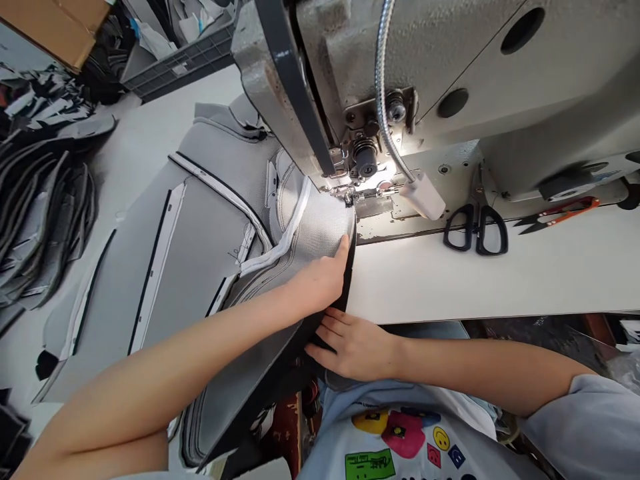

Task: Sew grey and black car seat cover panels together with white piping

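Observation:
A large grey fabric piece (323, 220) with white strips and a black edge runs under the needle area of a sewing machine (365, 160). On its right edge, just below the presser foot (349, 197), lies the index finger of my left hand (325, 280); the other fingers are curled against the cloth and partly hidden. Closer to my body, my right hand (357, 343) grips the black edging (349, 277) of the same piece, fingers on top. Its underside is hidden. A loose white strip (293, 233) curves across the fabric.
Black-handled scissors (475, 223) and orange thread snips (560, 215) lie right of the needle. Stacked dark fabric pieces (45, 213) stand at the left. A grey crate (180, 63) and a cardboard box (60, 27) are behind. The white table's front edge runs near my body.

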Demonstrator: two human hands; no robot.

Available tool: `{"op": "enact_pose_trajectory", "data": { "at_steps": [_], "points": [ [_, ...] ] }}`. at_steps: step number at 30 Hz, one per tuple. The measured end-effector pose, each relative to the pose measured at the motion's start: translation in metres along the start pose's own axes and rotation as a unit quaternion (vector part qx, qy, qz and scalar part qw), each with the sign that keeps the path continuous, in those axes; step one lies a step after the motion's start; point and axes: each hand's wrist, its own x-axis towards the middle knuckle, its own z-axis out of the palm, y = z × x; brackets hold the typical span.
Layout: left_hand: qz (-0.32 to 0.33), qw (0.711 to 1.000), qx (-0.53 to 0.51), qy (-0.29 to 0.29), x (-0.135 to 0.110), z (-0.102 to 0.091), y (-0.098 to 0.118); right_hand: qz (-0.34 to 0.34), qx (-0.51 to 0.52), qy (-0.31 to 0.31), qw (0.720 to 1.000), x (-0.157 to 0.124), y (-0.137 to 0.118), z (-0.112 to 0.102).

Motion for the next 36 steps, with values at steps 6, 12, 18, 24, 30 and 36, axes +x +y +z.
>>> {"op": "enact_pose_trajectory", "data": {
  "at_steps": [6, 12, 18, 24, 30, 36],
  "points": [
    [-0.014, 0.999, 0.043, 0.006, 0.017, -0.009, 0.007, 0.069, 0.011, -0.02, 0.997, -0.004, -0.002, -0.009],
    [-0.015, 0.999, 0.008, 0.035, 0.036, -0.023, 0.005, 0.119, -0.034, -0.043, 0.991, -0.009, 0.004, -0.01],
    [-0.019, 0.999, 0.013, -0.035, 0.022, -0.018, 0.009, 0.139, -0.05, -0.067, 0.987, -0.007, 0.013, -0.026],
    [-0.001, 1.0, -0.01, 0.013, 0.02, -0.026, 0.015, 0.12, -0.07, -0.079, 0.987, -0.011, 0.031, -0.037],
    [0.003, 0.998, -0.053, -0.024, 0.019, -0.017, 0.009, 0.103, -0.104, -0.066, 0.987, -0.017, 0.032, -0.03],
    [0.008, 0.999, -0.046, 0.023, 0.03, -0.02, 0.004, 0.09, -0.117, -0.049, 0.988, -0.019, 0.029, -0.028]
  ]
}}
